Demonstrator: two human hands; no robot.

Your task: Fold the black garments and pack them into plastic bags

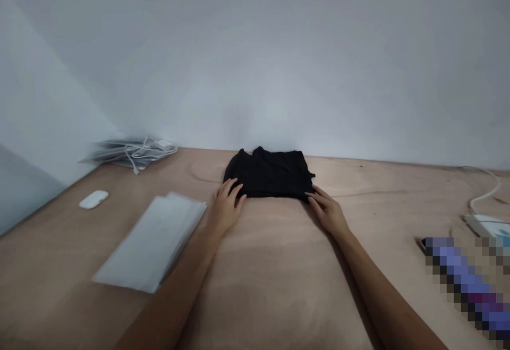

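A black folded cloth (271,175), which looks like a garment, lies on the wooden table (271,286) close to the wall. Its upper edge is uneven, and a small tab sticks out at its right side. My left hand (228,204) rests on the cloth's near left corner with the fingers spread. At the near right corner, my right hand (327,211) touches the edge with its fingers stretched out. Neither hand lifts the cloth.
Left of my left arm lies a stack of translucent plastic sleeves (149,244). Beyond are a white rounded device (93,199) and a grey pile (113,151) topped by a white cable (137,151). A blurred-out object (462,275) and a corded white box (486,226) lie right.
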